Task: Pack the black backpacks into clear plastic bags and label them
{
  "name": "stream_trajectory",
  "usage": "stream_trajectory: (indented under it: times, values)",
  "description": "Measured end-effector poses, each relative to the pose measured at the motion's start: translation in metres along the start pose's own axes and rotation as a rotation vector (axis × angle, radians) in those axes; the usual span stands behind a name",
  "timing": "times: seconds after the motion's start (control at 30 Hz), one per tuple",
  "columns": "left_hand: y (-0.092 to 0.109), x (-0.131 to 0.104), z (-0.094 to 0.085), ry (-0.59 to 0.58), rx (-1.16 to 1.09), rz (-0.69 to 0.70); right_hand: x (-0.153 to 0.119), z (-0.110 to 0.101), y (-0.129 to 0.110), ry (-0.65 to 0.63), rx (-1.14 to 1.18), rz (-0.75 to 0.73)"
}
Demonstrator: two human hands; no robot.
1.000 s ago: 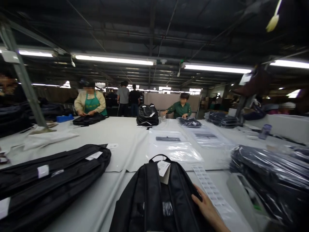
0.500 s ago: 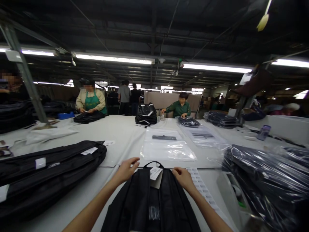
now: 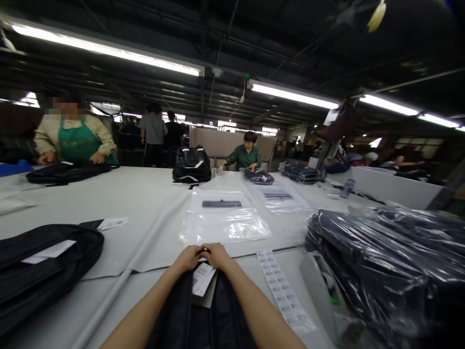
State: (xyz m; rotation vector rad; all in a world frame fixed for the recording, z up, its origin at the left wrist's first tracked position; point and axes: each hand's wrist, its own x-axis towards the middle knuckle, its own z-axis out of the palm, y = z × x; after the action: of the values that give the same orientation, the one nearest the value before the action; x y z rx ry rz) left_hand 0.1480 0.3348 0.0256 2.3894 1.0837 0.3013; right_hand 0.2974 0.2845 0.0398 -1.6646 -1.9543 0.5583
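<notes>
Head view: left hand [image 3: 189, 257] and right hand [image 3: 217, 254] together, grip clamped at top of black backpack [image 3: 203, 315], near edge of surface [image 3: 152, 203]. Risk: hang tag [image 3: 202, 278] creased or snagged under fingers; label strip [image 3: 281, 291] nudged aside.

Clear bags [image 3: 225, 224] lie mid-surface [image 3: 145, 194]; label strip [image 3: 281, 291] to their right; wrapped stock [image 3: 381, 252] at right edge; black bag [image 3: 39, 261] at left; a second bag [image 3: 192, 165] upright beyond; green-aproned worker [image 3: 74, 140] far left
</notes>
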Motion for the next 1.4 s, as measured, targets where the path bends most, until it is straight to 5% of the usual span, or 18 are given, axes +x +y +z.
stream_trajectory:
  times: [0.27,0.47,0.67,0.9,1.03,1.2,1.4]
  values:
    - [0.0,0.0,-0.011,0.101,-0.015,-0.075,-0.008,-0.011,0.021,0.034,0.018,0.041]
    - [0.028,-0.013,-0.019,0.158,-0.051,-0.161,-0.059,-0.043,0.051,0.213,0.105,0.242]
    - [0.054,-0.028,-0.004,-0.109,-0.022,-0.301,-0.118,-0.009,0.037,0.147,0.291,0.412]
    - [0.066,-0.021,0.005,-0.407,-0.065,-0.465,-0.117,0.017,0.022,0.113,0.701,0.463]
    - [0.064,-0.031,0.009,-0.441,-0.161,-0.447,-0.119,0.014,0.025,0.113,0.886,0.433]
    - [0.051,-0.051,-0.004,-0.447,-0.31,-0.361,-0.12,0.014,0.029,0.131,0.995,0.422]
    - [0.039,-0.051,-0.027,-0.591,-0.228,-0.499,-0.113,0.013,0.033,0.158,1.069,0.455]
